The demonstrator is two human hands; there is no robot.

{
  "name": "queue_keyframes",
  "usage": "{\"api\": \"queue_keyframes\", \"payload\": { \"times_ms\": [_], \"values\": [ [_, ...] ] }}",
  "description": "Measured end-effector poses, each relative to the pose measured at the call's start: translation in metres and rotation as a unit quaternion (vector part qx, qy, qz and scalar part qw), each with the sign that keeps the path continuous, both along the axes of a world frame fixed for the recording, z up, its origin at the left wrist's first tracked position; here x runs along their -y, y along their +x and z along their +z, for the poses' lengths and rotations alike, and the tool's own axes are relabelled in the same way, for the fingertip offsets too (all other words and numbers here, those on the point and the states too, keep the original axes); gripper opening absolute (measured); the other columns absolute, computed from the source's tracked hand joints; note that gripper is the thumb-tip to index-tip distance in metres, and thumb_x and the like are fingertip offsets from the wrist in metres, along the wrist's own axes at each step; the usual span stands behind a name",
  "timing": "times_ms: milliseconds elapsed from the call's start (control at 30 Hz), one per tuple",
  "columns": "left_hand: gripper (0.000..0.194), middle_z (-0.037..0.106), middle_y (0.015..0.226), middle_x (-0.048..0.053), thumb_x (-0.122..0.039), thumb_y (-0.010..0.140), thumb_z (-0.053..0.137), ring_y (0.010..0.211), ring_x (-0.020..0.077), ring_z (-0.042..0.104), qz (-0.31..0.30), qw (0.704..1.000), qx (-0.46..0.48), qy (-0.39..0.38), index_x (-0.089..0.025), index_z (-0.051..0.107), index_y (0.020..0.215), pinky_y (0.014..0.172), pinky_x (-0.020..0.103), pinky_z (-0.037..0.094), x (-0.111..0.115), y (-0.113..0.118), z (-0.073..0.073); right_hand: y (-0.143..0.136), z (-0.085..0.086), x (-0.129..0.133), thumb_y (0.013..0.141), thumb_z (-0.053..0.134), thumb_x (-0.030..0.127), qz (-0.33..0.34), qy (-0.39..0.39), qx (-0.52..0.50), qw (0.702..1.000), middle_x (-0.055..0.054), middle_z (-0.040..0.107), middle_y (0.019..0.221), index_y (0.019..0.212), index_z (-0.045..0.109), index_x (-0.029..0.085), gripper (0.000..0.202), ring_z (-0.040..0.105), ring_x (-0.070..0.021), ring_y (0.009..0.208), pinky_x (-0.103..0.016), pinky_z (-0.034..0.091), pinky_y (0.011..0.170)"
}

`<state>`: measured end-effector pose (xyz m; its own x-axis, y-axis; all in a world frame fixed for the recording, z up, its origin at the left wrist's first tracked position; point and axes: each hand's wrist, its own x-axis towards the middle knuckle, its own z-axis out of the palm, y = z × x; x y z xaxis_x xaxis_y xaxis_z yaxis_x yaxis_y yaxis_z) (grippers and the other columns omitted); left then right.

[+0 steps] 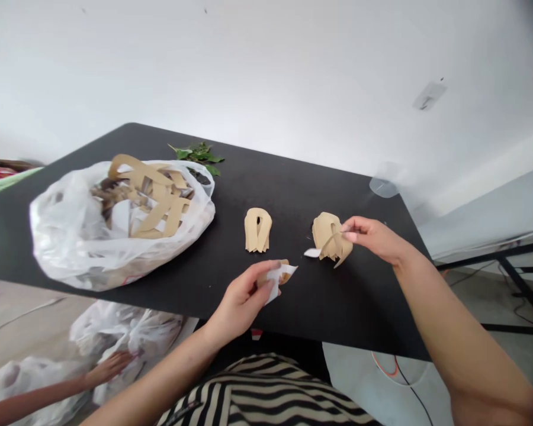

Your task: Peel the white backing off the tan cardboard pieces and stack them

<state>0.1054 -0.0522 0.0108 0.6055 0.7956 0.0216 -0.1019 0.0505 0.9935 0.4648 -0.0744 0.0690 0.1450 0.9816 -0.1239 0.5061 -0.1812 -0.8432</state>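
Observation:
My left hand (253, 293) pinches a small folded piece (275, 280), white on one side and tan on the other, above the table's front part. With thumb and fingers together, my right hand (368, 235) grips a curved tan strip (344, 251) over the right stack of tan cut-outs (325, 232). A white tip (312, 252) sticks out at that stack's left. Between the bag and the right stack lies a neater stack of tan loop-shaped pieces (257, 229). The open white plastic bag (66, 228) at the left holds many tan and white pieces (153, 204).
Green leaves (198, 155) lie behind the bag on the black table (288, 177). A round clear piece (383, 187) is at the back right edge. Another person's hand (111, 367) touches white bags (128, 325) below left.

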Motion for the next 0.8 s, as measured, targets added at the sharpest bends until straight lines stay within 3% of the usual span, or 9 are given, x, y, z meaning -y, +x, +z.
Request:
{"api": "queue_keyframes", "payload": {
  "times_ms": [67, 133, 267, 367, 433, 567, 667, 800],
  "values": [
    [0.046, 0.071, 0.129, 0.009, -0.03, 0.092, 0.07, 0.097, 0.0196, 0.072, -0.003, 0.99, 0.042, -0.138, -0.029, 0.059, 0.137, 0.082, 0.031, 0.06, -0.002, 0.006, 0.001, 0.016, -0.012, -0.027, 0.074, 0.078, 0.056, -0.001, -0.013, -0.004, 1.0, -0.005, 0.07, 0.088, 0.089, 0.069, 0.017, 0.042, 0.062, -0.019, 0.082, -0.037, 0.05, 0.082],
    [0.059, 0.073, 0.125, 0.009, -0.029, 0.087, 0.077, 0.092, 0.0195, 0.073, 0.0, 0.973, 0.085, -0.213, -0.027, 0.054, 0.142, 0.076, 0.029, 0.06, -0.005, 0.01, 0.003, 0.029, -0.023, -0.045, 0.073, 0.079, 0.054, -0.012, -0.019, 0.014, 1.0, -0.006, 0.072, 0.089, 0.091, 0.069, 0.018, 0.042, 0.063, -0.0198, 0.083, -0.038, 0.05, 0.084],
    [0.068, 0.072, 0.126, 0.012, -0.027, 0.082, 0.082, 0.086, 0.0194, 0.073, 0.003, 0.955, 0.138, -0.262, -0.025, 0.052, 0.143, 0.071, 0.028, 0.06, -0.01, 0.014, 0.006, 0.032, -0.034, -0.051, 0.075, 0.076, 0.044, -0.071, 0.018, 0.187, 0.98, -0.01, 0.07, 0.094, 0.1, 0.071, 0.019, 0.036, 0.063, -0.0216, 0.077, -0.042, 0.052, 0.079],
    [0.067, 0.073, 0.123, 0.01, -0.026, 0.08, 0.083, 0.09, 0.0206, 0.073, 0.011, 0.951, 0.144, -0.275, -0.024, 0.054, 0.14, 0.072, 0.028, 0.06, -0.012, 0.014, 0.007, -0.005, -0.023, -0.029, 0.085, 0.068, 0.042, -0.085, 0.1, 0.272, 0.953, -0.011, 0.069, 0.105, 0.105, 0.072, 0.022, 0.028, 0.064, -0.0236, 0.08, -0.044, 0.052, 0.08],
    [0.067, 0.074, 0.115, 0.008, -0.026, 0.079, 0.084, 0.088, 0.0201, 0.073, 0.012, 0.95, 0.145, -0.275, -0.024, 0.055, 0.139, 0.071, 0.027, 0.06, -0.012, 0.014, 0.007, -0.045, -0.012, -0.009, 0.093, 0.061, 0.045, -0.061, 0.121, 0.204, 0.97, -0.009, 0.071, 0.104, 0.107, 0.071, 0.025, 0.026, 0.065, -0.0244, 0.083, -0.043, 0.054, 0.079],
    [0.066, 0.073, 0.115, 0.005, -0.026, 0.078, 0.085, 0.091, 0.018, 0.072, 0.006, 0.951, 0.154, -0.268, -0.025, 0.057, 0.138, 0.077, 0.028, 0.06, -0.01, 0.014, 0.007, -0.119, -0.001, 0.018, 0.094, 0.064, 0.048, 0.037, 0.075, 0.057, 0.995, -0.005, 0.073, 0.105, 0.108, 0.069, 0.028, 0.025, 0.067, -0.0225, 0.088, -0.041, 0.055, 0.084],
    [0.063, 0.072, 0.119, 0.006, -0.026, 0.08, 0.083, 0.093, 0.018, 0.071, 0.007, 0.952, 0.162, -0.258, -0.025, 0.057, 0.138, 0.079, 0.029, 0.059, -0.006, 0.009, 0.008, -0.143, -0.003, 0.02, 0.093, 0.065, 0.048, 0.073, 0.044, -0.009, 0.996, -0.002, 0.071, 0.092, 0.097, 0.068, 0.027, 0.021, 0.065, -0.0201, 0.081, -0.038, 0.054, 0.078],
    [0.063, 0.07, 0.116, 0.005, -0.024, 0.08, 0.082, 0.095, 0.017, 0.069, 0.016, 0.951, 0.175, -0.256, -0.025, 0.057, 0.138, 0.083, 0.028, 0.056, 0.0, -0.005, 0.011, -0.151, -0.006, 0.017, 0.092, 0.066, 0.047, 0.067, 0.038, -0.062, 0.995, -0.001, 0.068, 0.085, 0.094, 0.067, 0.027, 0.02, 0.062, -0.0188, 0.076, -0.036, 0.052, 0.074]
  ]
}}
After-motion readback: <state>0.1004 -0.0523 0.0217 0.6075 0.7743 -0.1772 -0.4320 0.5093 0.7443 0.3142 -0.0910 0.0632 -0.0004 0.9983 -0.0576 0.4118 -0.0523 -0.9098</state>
